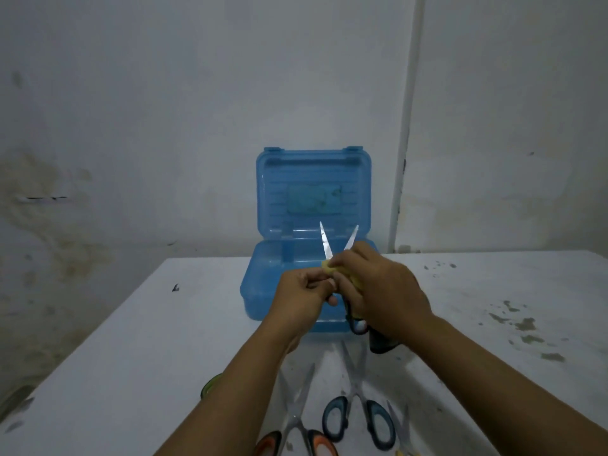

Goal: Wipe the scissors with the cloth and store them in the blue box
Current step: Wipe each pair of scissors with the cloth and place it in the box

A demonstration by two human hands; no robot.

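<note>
A pair of black-handled scissors [325, 246] is held over the open blue box [263, 287], blades spread and pointing up and away from me. My right hand [385, 291] grips a yellow cloth [327, 267] wrapped around the scissors near the pivot. My left hand [301, 296] pinches the scissors just below the cloth. The black handles hang beneath my right hand. The box's lid [312, 192] stands upright behind the base.
On the white table [131, 357] near me lie orange-handled scissors [297, 409], blue-handled scissors [357, 386] and a third pair [401, 429] at the lower edge. A green object [209, 385] peeks out under my left forearm. A wall stands close behind the box.
</note>
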